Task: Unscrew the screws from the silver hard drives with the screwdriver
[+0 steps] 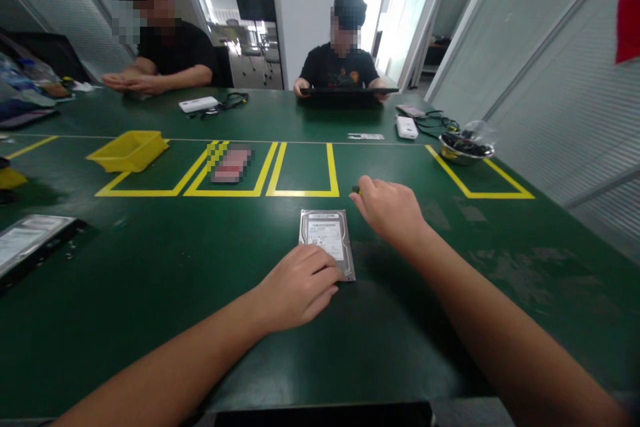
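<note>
A silver hard drive (326,237) with a white label lies flat on the green table (150,293) in front of me. My left hand (299,285) rests on the drive's near left corner, fingers curled over its edge. My right hand (391,209) hovers just right of the drive's far corner, with its fingers pinched on a small dark and yellow object (356,190) that is mostly hidden by the fingertips.
Yellow tape boxes mark the table beyond the drive. A yellow bin (129,150) sits at the left, a metal bowl (466,147) of small parts at the right. Another drive in a black frame (30,240) lies far left. Two people sit across the table.
</note>
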{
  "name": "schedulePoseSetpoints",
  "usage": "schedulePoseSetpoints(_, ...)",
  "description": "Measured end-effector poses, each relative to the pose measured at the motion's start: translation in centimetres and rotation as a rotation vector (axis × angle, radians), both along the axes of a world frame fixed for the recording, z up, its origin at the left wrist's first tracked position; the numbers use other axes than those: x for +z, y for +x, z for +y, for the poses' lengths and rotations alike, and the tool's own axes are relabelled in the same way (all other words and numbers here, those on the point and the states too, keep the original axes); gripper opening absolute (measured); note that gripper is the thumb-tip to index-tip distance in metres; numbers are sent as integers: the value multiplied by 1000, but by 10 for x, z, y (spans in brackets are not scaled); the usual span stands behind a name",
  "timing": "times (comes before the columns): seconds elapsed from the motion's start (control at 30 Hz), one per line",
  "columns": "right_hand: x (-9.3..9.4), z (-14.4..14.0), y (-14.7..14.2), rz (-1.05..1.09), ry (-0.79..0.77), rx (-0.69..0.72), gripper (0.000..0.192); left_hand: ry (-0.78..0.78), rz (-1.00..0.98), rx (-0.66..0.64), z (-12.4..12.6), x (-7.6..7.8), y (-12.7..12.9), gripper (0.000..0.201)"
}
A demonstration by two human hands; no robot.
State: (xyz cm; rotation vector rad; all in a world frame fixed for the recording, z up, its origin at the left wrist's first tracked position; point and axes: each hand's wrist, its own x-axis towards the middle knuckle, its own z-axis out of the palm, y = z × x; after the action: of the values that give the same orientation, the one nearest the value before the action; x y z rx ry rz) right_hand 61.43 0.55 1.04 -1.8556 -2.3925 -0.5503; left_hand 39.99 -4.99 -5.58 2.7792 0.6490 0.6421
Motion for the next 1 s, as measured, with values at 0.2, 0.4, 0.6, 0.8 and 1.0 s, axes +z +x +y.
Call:
schedulePoseSetpoints(0.2,-3,-5,-4,21,-80,-124,24,28,-12,-3,1,-1,-1,19)
schedulePoseSetpoints(0.4,-9,-8,4,15,-229,-227,20,42,-18,-3,-1,0,-2,20)
schedulePoseSetpoints(0.6,-19,-17,6,25,-319,-256,23,49,-38,-6,-1,-1,-3,20)
schedulePoseSetpoints(0.8,-27,-21,3,32,-313,-264,24,64,-51,-5,-1,1,-4,19)
schedulePoseSetpoints(1.0,-29,-25,9,36,-261,-235,23,74,-135,57,0,2,-6,15)
